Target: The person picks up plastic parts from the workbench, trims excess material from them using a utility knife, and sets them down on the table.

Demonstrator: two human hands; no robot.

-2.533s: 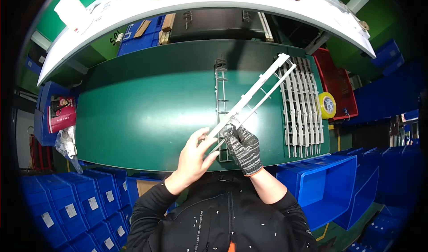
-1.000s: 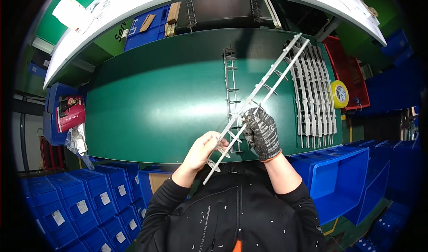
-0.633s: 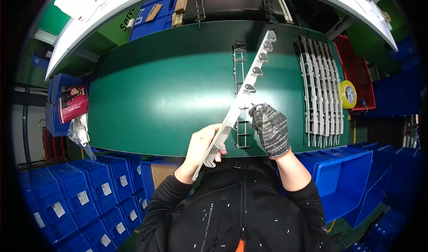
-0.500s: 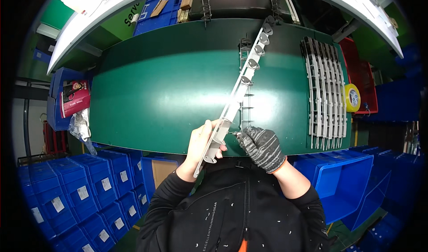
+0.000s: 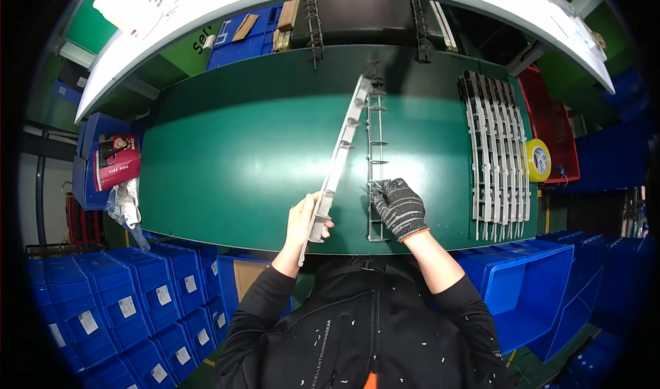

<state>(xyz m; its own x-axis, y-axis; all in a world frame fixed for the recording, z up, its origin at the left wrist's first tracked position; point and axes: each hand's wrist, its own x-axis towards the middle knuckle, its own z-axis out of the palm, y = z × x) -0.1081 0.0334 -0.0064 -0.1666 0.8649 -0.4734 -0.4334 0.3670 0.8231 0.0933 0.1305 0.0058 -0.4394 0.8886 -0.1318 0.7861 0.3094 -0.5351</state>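
My bare left hand (image 5: 301, 222) grips the near end of a long pale metal strip (image 5: 337, 162) with several rounded tabs along it. The strip slants up and away over the table. Beside it, a narrow ladder-like metal rack (image 5: 375, 138) with short cross pieces lies lengthwise on the green table (image 5: 227, 162). My right hand (image 5: 401, 209), in a dark grey striped glove, has its fingers closed at the near part of this rack. Whether a small piece sits between those fingertips is too fine to tell.
Several similar metal strips (image 5: 496, 158) lie side by side at the right, next to a yellow tape roll (image 5: 539, 160) and a red bin (image 5: 550, 121). Blue crates (image 5: 130, 299) stack at the lower left; an open blue bin (image 5: 526, 289) stands lower right. A white shelf (image 5: 227, 28) spans the far side.
The long strip has swung left and its far end has come lower. My right hand has moved away from the strip, forward onto the rack.
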